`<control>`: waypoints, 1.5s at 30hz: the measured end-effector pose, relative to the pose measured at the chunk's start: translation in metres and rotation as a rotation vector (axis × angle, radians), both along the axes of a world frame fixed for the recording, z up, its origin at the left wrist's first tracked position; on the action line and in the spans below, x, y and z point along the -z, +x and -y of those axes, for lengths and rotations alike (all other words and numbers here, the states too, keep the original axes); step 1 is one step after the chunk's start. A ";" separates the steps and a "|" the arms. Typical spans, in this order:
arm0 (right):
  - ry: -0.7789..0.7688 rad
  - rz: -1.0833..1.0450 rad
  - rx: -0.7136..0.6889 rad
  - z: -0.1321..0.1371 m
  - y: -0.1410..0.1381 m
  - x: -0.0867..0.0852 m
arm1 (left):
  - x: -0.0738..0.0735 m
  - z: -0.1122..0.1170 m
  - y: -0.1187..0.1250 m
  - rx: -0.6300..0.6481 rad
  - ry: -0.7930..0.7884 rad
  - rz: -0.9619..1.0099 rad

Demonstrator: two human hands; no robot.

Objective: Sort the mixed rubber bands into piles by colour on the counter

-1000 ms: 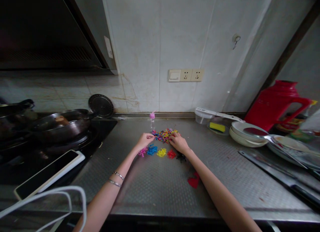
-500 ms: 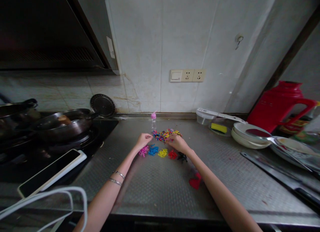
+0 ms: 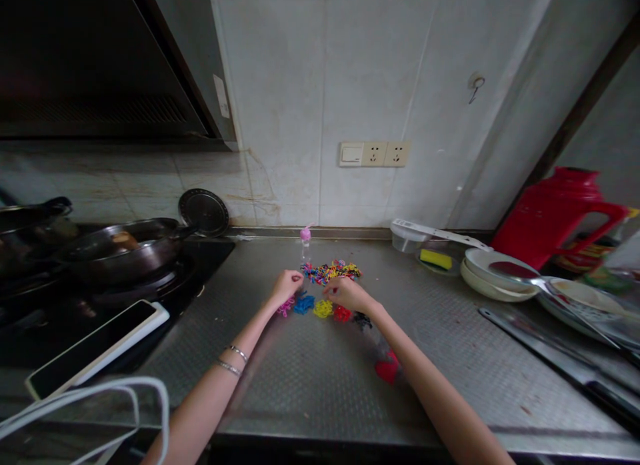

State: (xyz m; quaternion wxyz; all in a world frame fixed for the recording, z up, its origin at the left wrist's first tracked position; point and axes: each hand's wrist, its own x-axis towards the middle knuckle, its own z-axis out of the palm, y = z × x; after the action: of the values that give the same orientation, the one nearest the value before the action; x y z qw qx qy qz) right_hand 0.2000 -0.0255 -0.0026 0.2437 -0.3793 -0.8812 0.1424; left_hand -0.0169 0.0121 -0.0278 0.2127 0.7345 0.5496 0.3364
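Note:
My left hand (image 3: pixel 288 286) is closed in a pinch above the pink rubber bands (image 3: pixel 285 307) and left of the mixed pile. Fingertips pressed together, my right hand (image 3: pixel 346 293) hovers over the yellow rubber bands (image 3: pixel 323 309) and red rubber bands (image 3: pixel 342 314). Whatever either hand pinches is too small to make out. Behind them lies a mixed heap of coloured rubber bands (image 3: pixel 330 270). Blue rubber bands (image 3: pixel 304 303) and black rubber bands (image 3: pixel 362 320) form further small piles in the same row. A small clear bottle with a pink top (image 3: pixel 305 241) stands behind the heap.
A red heart-shaped thing (image 3: pixel 387 369) lies near my right forearm. To the left are a pan (image 3: pixel 115 245) on the stove, a phone-like device (image 3: pixel 95 348) and a white cable (image 3: pixel 163 398). Bowls (image 3: pixel 493 281), a knife (image 3: pixel 540 348) and a red thermos (image 3: pixel 550 215) occupy the right.
My right hand has moved from the mixed heap toward the front left, over the yellow and red piles. My left hand has stayed nearly in place, lowering slightly, still pinched.

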 end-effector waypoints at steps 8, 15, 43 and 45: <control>-0.022 -0.068 0.061 -0.001 0.004 -0.005 | -0.011 -0.007 0.019 0.016 -0.047 -0.149; -0.013 -0.052 0.082 -0.002 0.008 -0.004 | -0.006 -0.015 0.028 0.037 -0.036 -0.171; 0.038 0.130 0.349 -0.010 0.022 0.010 | -0.024 0.016 -0.006 0.412 -0.213 -0.133; 0.013 0.106 0.310 -0.012 0.022 0.014 | -0.022 0.014 -0.008 0.393 -0.180 -0.140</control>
State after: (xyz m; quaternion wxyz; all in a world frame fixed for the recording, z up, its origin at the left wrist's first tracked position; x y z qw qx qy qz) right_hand 0.2221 -0.0135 -0.0161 0.2181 -0.5162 -0.8246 0.0773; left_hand -0.0249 -0.0018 -0.0055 0.3003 0.8271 0.4372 0.1861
